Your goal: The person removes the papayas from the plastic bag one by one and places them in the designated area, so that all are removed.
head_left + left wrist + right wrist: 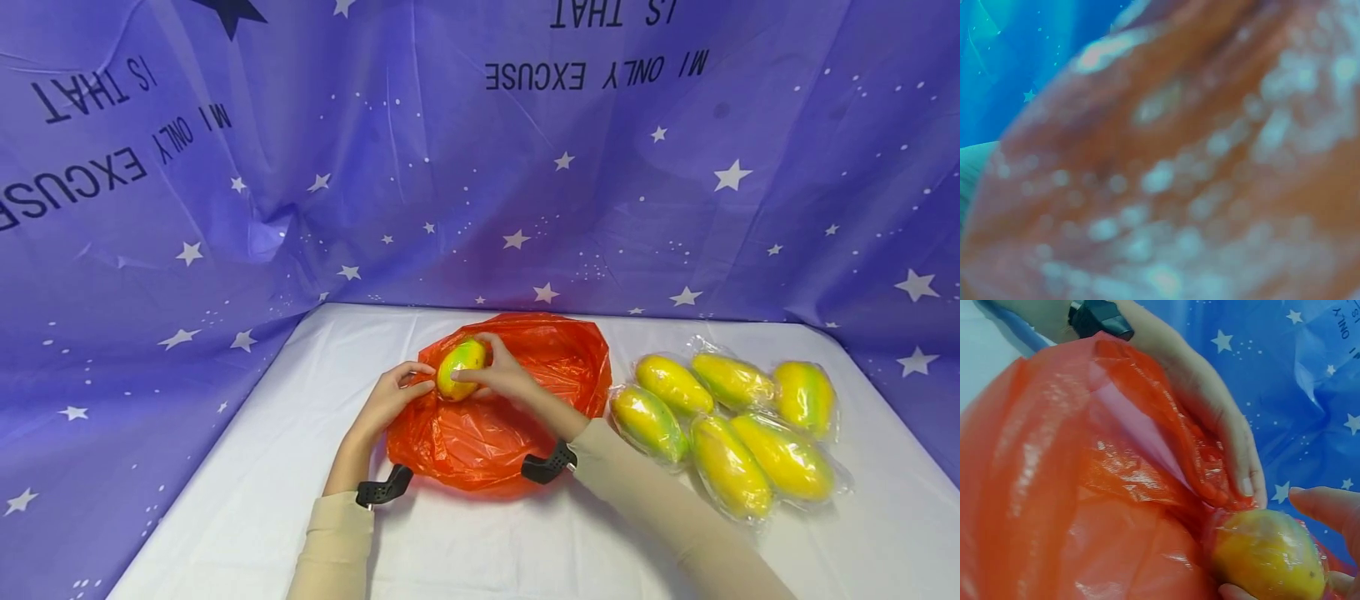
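A yellow-green mango (pixel 459 369) in clear wrap is held by my right hand (pixel 506 372), thumb and fingers on either side of it, over the left part of a red plastic bag (pixel 480 446). My left hand (pixel 386 404) pinches the bag's edge beside the mango. In the right wrist view the left hand (pixel 1219 412) grips the gathered red film just above the wrapped mango (pixel 1266 556). The blurred bag (pixel 1166 175) fills most of the left wrist view and hides the left hand there. The bag's mouth spreads wide on its right side.
Several plastic-wrapped mangoes (pixel 731 471) lie grouped on the white tabletop (pixel 247 500), right of the bag. A purple curtain with stars (pixel 465 183) hangs behind the table and along its sides. Black wrist devices (pixel 386 487) sit on both forearms.
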The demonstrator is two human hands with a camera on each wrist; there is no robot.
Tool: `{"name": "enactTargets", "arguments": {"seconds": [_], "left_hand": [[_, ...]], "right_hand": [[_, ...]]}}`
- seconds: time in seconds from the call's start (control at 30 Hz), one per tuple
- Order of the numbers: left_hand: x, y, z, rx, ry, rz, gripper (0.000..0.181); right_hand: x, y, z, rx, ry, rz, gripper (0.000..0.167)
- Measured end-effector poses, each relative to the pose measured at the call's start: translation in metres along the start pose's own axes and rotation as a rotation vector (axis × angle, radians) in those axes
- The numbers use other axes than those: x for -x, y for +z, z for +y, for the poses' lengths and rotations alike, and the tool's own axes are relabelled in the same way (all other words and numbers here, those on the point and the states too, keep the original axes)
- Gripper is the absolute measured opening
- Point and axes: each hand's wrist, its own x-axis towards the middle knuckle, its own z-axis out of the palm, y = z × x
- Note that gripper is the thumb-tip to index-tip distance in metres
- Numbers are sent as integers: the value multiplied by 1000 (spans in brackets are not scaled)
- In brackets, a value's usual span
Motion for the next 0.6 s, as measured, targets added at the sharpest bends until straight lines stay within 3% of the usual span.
{"name": "enactTargets", "arguments": {"seconds": [0.23, 0.47, 0.6], "left_hand": [[-2, 0, -3, -2, -9, -7, 31], [-19, -1, -32, 22, -9, 13, 32], [-20, -1, -35, 7, -2, 35, 30]], "right_hand": [[-2, 5, 6, 68, -33, 36, 83], [0, 3, 9, 41, -39, 38, 82], [2, 0, 9, 31, -31, 33, 82]]}}
